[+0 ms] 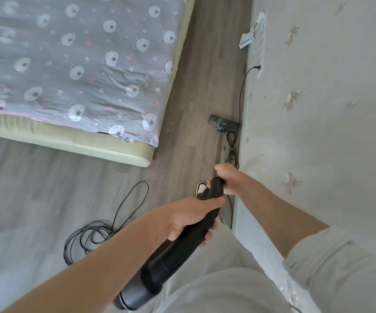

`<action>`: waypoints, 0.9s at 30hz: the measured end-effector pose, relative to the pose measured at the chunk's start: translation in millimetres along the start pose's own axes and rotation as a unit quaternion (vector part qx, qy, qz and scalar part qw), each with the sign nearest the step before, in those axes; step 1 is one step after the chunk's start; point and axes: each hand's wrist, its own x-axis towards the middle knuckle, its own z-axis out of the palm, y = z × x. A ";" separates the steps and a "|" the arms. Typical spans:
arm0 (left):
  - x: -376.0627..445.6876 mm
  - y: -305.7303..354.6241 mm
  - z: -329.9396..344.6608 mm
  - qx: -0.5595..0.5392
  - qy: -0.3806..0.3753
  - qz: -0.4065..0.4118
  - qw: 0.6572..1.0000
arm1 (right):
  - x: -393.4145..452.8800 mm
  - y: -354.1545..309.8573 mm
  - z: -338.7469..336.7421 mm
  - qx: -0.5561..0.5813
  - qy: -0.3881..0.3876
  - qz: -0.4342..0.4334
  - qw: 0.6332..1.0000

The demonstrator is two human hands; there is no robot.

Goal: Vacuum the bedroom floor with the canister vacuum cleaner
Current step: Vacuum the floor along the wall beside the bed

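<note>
Wood-plank floor [196,91] runs up the narrow strip between bed and wall, and the black vacuum head [223,124] sits flat on it, right beside the wall. Near left, a black cord [105,231] lies in loose coils on the floor, and the bed [105,145] rests on it at far left.

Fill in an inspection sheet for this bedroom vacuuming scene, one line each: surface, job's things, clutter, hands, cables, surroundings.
Surface: wood-look floor, a strip running between bed and wall.
Job's things: black vacuum handle; floor nozzle flat on the floor beside the wall.
Clutter: nothing seen, apart from the loose cord.
Hands: left hand grips the handle mid-length; right hand grips its upper end.
Cables: coiled black cord loose on the floor to the left; a second cord is plugged in at the wall and runs down to the floor by the nozzle.
Surroundings: bed with bear-print cover; wallpapered wall on the right.
</note>
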 end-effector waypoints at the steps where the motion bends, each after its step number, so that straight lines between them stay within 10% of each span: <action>1: -14.8 -20.3 0.3 0.001 0.002 -0.006 1.000 | -12.0 20.1 7.9 0.006 -0.010 0.002 1.000; 13: -75.5 -93.3 7.3 -0.053 0.016 -0.007 0.998 | -64.8 85.5 44.5 -0.027 -0.083 0.007 0.996; 27: 74.2 52.5 -10.7 -0.147 0.142 0.105 0.973 | 67.5 -93.7 31.9 -0.054 -0.040 -0.040 0.997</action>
